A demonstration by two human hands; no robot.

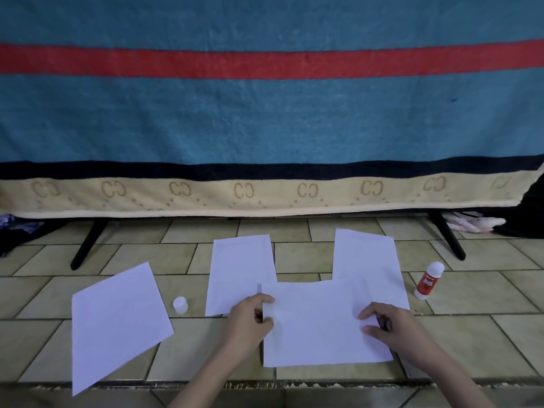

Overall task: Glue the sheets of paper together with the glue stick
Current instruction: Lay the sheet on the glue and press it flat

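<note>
Tiled floor (294, 254) below striped blanket (265, 119). Lower centre: front sheet (321, 325) pinched at its left edge by left hand (250, 319), pressed by right hand (394, 328). Glue stick (428, 280) standing far right, cap (180, 304) left of centre.

Glue stick (428, 280) label too small.

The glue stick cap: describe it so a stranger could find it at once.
Start at the tiled floor below the striped blanket. Find the tilted sheet lying alone on the left and the upright sheet beside it. The cap stands in the gap between them: a small white cylinder, unlike the taller red-labelled glue stick far right.
</note>
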